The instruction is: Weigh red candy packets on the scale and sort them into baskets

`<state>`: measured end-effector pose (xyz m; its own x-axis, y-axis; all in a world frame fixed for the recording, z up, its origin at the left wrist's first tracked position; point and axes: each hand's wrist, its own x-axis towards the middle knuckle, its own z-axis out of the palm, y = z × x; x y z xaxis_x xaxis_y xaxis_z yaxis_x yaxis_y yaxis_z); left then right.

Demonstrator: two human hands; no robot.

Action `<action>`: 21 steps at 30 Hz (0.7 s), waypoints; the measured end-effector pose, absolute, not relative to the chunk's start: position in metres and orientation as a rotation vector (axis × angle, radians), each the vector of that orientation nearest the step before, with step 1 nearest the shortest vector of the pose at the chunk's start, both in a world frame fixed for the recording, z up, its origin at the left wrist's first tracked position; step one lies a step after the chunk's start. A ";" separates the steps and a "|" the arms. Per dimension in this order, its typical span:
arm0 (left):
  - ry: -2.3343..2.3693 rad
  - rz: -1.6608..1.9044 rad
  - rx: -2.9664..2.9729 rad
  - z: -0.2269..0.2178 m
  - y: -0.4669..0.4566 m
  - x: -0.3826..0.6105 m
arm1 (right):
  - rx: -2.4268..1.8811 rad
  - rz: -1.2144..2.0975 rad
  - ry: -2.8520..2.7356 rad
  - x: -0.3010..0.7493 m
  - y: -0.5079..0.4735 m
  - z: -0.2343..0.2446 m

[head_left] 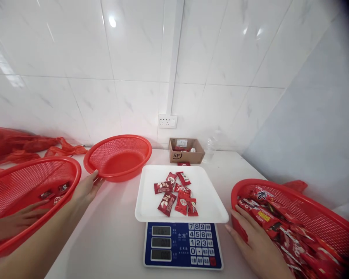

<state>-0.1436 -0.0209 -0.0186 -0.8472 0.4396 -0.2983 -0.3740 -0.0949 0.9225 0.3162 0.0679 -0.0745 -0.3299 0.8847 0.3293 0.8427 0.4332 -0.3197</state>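
Note:
My left hand (pixel 93 186) reaches forward and grips the near left rim of a round red plastic basket (pixel 147 149) at the back. On the right, my right hand (pixel 254 240) lies against the near rim of another red basket (pixel 282 186), fingers stretched and thumb apart. That basket is heaped with red-wrapped snack packets (pixel 296 240). Between my hands stands a blue digital scale (pixel 182 246) with a white tray (pixel 151 174). Several small red candy packets (pixel 167 203) lie on the tray.
Another person's hand (pixel 23 219) is inside a third red basket (pixel 75 168) at the left, near a few packets. Red mesh bags (pixel 23 145) lie behind it. A small cardboard box (pixel 186 155) and a clear plastic bottle (pixel 211 147) stand near the tiled wall.

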 end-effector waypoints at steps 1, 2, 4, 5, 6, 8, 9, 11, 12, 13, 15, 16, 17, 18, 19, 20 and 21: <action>1.624 1.962 0.075 -0.021 -0.023 -0.142 | -1.459 0.120 -2.239 0.316 0.068 -0.075; 1.588 1.924 0.079 -0.023 -0.026 -0.139 | -1.462 0.118 -2.241 0.316 0.068 -0.075; 1.520 1.804 0.094 -0.024 -0.033 -0.131 | -1.475 0.120 -2.245 0.316 0.068 -0.074; 1.490 1.731 0.090 -0.023 -0.037 -0.125 | -1.483 0.122 -2.248 0.316 0.068 -0.073; 1.465 1.649 0.106 -0.022 -0.040 -0.117 | -1.494 0.126 -2.249 0.315 0.067 -0.072; 1.465 1.474 0.284 -0.018 -0.045 -0.098 | -1.520 0.134 -2.250 0.314 0.066 -0.070; 1.494 1.378 0.466 -0.017 -0.045 -0.086 | -1.531 0.135 -2.251 0.313 0.065 -0.069; 1.618 1.172 0.975 -0.013 -0.040 -0.061 | -1.546 0.133 -2.254 0.311 0.063 -0.066; 1.696 1.096 1.201 -0.012 -0.036 -0.048 | -1.551 0.131 -2.258 0.310 0.063 -0.065; 1.741 1.006 1.407 -0.012 -0.030 -0.035 | -1.557 0.128 -2.265 0.310 0.062 -0.064; 1.767 0.852 1.717 -0.014 -0.018 -0.014 | -1.571 0.117 -2.276 0.310 0.062 -0.064; 1.764 0.769 1.838 -0.016 -0.012 -0.006 | -1.576 0.105 -2.281 0.310 0.062 -0.064; 1.768 0.693 1.933 -0.018 -0.006 0.001 | -1.575 0.089 -2.291 0.310 0.063 -0.065; 1.774 0.623 2.007 -0.021 -0.002 0.007 | -1.567 0.066 -2.301 0.310 0.063 -0.065; 1.783 0.570 2.064 -0.024 0.002 0.011 | -1.555 0.033 -2.306 0.310 0.063 -0.066; 1.785 0.541 2.107 -0.027 0.004 0.015 | -1.537 -0.004 -2.304 0.308 0.063 -0.066; 1.774 0.536 2.134 -0.029 0.006 0.017 | -1.517 -0.033 -2.294 0.305 0.062 -0.065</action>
<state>0.0174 0.0058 -0.0292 0.1616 0.9832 0.0851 0.8655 -0.1827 0.4664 0.3050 0.0621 -0.0647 -0.3392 0.8806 0.3308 0.8899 0.4144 -0.1907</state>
